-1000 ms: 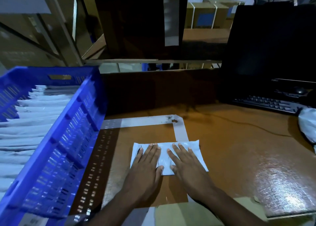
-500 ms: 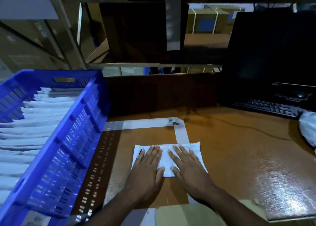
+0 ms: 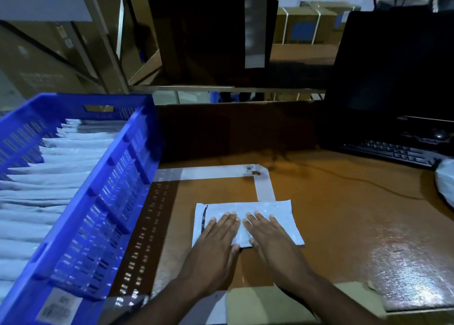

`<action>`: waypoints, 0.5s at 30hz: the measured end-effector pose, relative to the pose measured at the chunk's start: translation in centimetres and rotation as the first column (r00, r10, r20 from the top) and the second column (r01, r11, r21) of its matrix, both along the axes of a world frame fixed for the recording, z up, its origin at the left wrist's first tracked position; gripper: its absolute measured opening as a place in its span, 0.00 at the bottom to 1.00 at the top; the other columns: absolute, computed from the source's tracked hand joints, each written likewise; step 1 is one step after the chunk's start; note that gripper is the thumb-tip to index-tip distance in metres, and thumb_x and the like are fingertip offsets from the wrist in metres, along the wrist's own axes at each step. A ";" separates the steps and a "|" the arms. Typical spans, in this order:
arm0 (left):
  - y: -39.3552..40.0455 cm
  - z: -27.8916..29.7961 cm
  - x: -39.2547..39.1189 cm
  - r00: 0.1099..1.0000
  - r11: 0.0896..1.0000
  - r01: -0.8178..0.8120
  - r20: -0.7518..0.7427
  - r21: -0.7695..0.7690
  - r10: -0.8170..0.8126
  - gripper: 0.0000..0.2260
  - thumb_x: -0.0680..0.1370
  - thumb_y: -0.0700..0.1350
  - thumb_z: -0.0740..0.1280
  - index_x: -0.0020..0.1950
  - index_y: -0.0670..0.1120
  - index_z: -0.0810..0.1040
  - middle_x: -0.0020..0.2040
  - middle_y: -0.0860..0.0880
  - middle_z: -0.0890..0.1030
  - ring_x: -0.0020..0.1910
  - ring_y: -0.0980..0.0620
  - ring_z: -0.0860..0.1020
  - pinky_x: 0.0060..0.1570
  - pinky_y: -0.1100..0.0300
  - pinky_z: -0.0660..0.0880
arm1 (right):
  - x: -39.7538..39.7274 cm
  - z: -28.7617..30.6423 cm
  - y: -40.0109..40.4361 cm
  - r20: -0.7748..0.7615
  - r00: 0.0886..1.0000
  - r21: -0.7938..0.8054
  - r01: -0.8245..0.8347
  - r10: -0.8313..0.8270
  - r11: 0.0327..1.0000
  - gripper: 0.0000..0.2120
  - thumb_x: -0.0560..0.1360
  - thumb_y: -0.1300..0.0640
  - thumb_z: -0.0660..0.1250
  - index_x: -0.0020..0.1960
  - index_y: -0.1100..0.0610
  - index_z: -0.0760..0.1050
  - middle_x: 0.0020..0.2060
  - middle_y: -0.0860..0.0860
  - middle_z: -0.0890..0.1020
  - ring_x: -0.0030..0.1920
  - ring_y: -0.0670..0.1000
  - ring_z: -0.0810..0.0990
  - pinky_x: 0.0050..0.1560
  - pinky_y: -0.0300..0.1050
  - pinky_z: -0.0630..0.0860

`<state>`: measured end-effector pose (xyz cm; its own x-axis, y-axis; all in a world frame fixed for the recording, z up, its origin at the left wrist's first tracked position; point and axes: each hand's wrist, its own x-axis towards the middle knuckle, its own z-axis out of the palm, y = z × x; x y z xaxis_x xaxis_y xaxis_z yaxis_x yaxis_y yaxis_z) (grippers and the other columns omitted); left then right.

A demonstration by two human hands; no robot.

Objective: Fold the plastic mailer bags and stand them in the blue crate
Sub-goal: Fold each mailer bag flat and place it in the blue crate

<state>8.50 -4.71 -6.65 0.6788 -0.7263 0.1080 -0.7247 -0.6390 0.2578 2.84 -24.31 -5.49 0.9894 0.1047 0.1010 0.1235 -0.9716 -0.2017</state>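
Fingers of both hands lie straight and close together, pressed flat on a folded white mailer bag [image 3: 267,209] that rests on the brown desk [image 3: 344,214]. Left hand [image 3: 216,246] covers the bag's near left part, its thumb at the bag's near edge; right hand [image 3: 275,241] lies just beside it on the near right part, and the two hands almost touch at the middle. Neither hand grips anything. A dark streak marks the bag near its left edge. The bag's far edge touches a strip of white tape [image 3: 264,187] stuck to the desk in an angled outline.

To the left stands the blue crate [image 3: 103,214], its slotted side wall near the bag but apart from it. Inside it a row of folded white mailer bags [image 3: 56,172] stands on edge, one behind another, filling most of what shows of the crate.

At the far right of the desk sit a black keyboard [image 3: 390,151] and behind it a dark monitor [image 3: 393,66]. A pale plastic bundle [image 3: 446,182] shows at the right edge
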 end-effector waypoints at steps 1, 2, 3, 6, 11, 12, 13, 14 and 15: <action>0.0 -0.1 -0.2 1.000 1.000 -0.001 0.009 -0.004 0.001 0.27 0.86 0.57 0.45 0.82 0.47 0.61 0.82 0.52 0.59 0.81 0.56 0.53 0.77 0.53 0.50 | -0.4 -0.2 0.1 0.004 1.000 -0.021 -0.007 0.007 1.000 0.30 0.86 0.49 0.39 0.67 0.54 0.79 0.67 0.49 0.78 0.69 0.49 0.76 0.73 0.46 0.55; 0.0 0.0 -0.1 1.000 1.000 -0.004 0.010 -0.011 0.004 0.27 0.86 0.57 0.45 0.82 0.47 0.61 0.82 0.52 0.58 0.81 0.57 0.53 0.77 0.53 0.50 | -0.4 -0.5 -0.1 0.017 1.000 -0.042 -0.014 0.014 0.999 0.26 0.86 0.49 0.43 0.70 0.53 0.77 0.69 0.49 0.76 0.71 0.49 0.73 0.73 0.48 0.56; 0.0 0.0 0.1 1.000 1.000 -0.010 0.005 -0.016 0.010 0.26 0.86 0.57 0.46 0.82 0.48 0.59 0.82 0.53 0.57 0.81 0.58 0.51 0.78 0.54 0.48 | -0.2 -0.5 -0.3 0.020 1.000 -0.039 -0.006 0.007 0.999 0.24 0.84 0.49 0.48 0.70 0.53 0.76 0.70 0.49 0.76 0.71 0.49 0.73 0.74 0.48 0.56; -0.1 0.0 0.4 1.000 1.000 -0.014 0.010 -0.018 0.014 0.27 0.86 0.58 0.46 0.83 0.48 0.58 0.82 0.54 0.55 0.81 0.59 0.48 0.79 0.55 0.45 | 0.2 -0.2 -0.6 0.024 1.000 -0.043 0.014 -0.013 0.999 0.24 0.83 0.49 0.48 0.69 0.52 0.77 0.68 0.48 0.78 0.69 0.49 0.75 0.73 0.49 0.56; -0.1 -0.3 -0.1 1.000 1.000 -0.017 0.005 -0.002 0.017 0.26 0.86 0.56 0.47 0.81 0.47 0.61 0.81 0.52 0.60 0.81 0.57 0.53 0.78 0.54 0.49 | -0.8 -0.5 -0.4 0.012 1.000 -0.044 0.008 -0.008 0.999 0.24 0.84 0.49 0.48 0.73 0.52 0.73 0.72 0.48 0.74 0.73 0.48 0.69 0.74 0.50 0.56; -0.1 -0.4 0.2 1.000 1.000 -0.025 0.002 -0.012 0.025 0.25 0.86 0.56 0.48 0.82 0.48 0.61 0.81 0.52 0.59 0.81 0.58 0.52 0.78 0.55 0.48 | -0.5 -0.2 -0.5 0.001 1.000 -0.038 0.018 -0.018 0.999 0.23 0.83 0.49 0.50 0.72 0.52 0.74 0.71 0.48 0.75 0.73 0.48 0.70 0.74 0.49 0.54; -0.2 -0.2 0.2 1.000 1.000 -0.022 0.001 -0.011 0.022 0.25 0.86 0.56 0.49 0.82 0.48 0.60 0.82 0.52 0.59 0.81 0.58 0.52 0.78 0.55 0.48 | -0.5 -0.2 -0.5 0.022 1.000 -0.045 0.015 -0.014 0.999 0.23 0.82 0.49 0.51 0.72 0.52 0.74 0.70 0.49 0.75 0.72 0.48 0.71 0.74 0.49 0.54; -0.1 -0.2 0.0 1.000 1.000 -0.015 0.006 -0.016 0.015 0.25 0.86 0.56 0.50 0.82 0.47 0.61 0.81 0.52 0.60 0.81 0.58 0.53 0.78 0.54 0.49 | -0.8 0.1 -0.3 0.020 1.000 -0.040 0.002 -0.002 0.999 0.23 0.82 0.50 0.51 0.72 0.53 0.74 0.70 0.49 0.75 0.72 0.49 0.71 0.74 0.50 0.55; -0.1 -0.1 -0.3 1.000 1.000 -0.009 0.005 -0.018 0.010 0.25 0.86 0.55 0.51 0.81 0.47 0.61 0.81 0.52 0.60 0.81 0.57 0.54 0.78 0.54 0.50 | -1.3 0.1 0.0 0.010 1.000 -0.036 -0.008 0.009 0.999 0.23 0.83 0.50 0.50 0.72 0.54 0.74 0.71 0.49 0.75 0.72 0.50 0.72 0.73 0.51 0.57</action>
<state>8.23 -4.77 -6.78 0.6852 -0.7177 0.1244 -0.7198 -0.6411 0.2662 1.55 -24.33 -5.39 0.9873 0.1170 0.1072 0.1337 -0.9772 -0.1651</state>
